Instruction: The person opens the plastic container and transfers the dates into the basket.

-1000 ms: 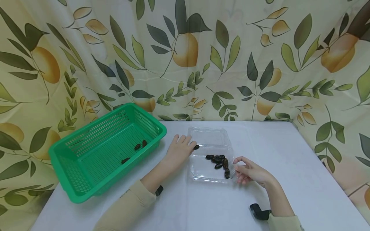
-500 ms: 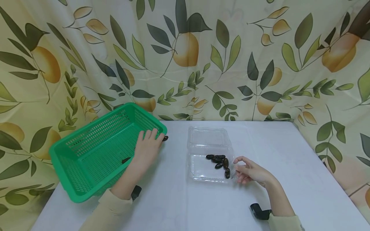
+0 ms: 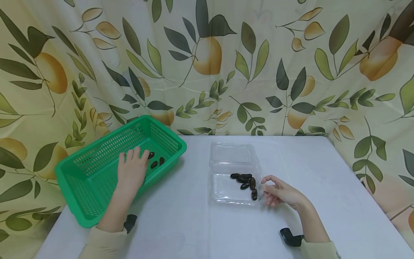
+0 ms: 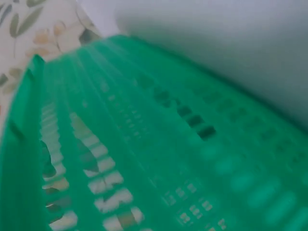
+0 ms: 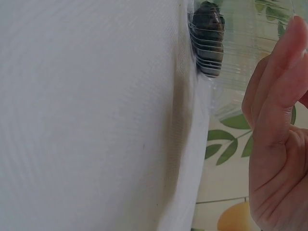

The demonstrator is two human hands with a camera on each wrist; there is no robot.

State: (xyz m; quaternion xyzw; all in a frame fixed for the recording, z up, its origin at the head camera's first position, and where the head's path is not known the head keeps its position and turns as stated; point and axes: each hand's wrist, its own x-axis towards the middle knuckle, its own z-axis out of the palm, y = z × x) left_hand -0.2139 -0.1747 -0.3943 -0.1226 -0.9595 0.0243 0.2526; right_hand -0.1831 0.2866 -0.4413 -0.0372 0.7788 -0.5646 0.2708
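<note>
My left hand is over the green plastic basket and pinches a dark brown date at its thumb side. Below it in the basket lie two more dates; the hand covers part of the basket floor. My right hand is at the right rim of a clear plastic clamshell box, thumb and bent index finger meeting at the rim. Several dates lie in the box's right half. In the right wrist view, one date shows through the box wall beside the bent fingers.
The box's lid lies folded back behind it. Both stand on a white tablecloth, with a leaf-and-fruit patterned curtain behind the table. The left wrist view is blurred and shows mostly the slotted basket wall.
My left hand has moved left from beside the clear box to over the basket, carrying the date along. The right hand and the box have stayed where they were.
</note>
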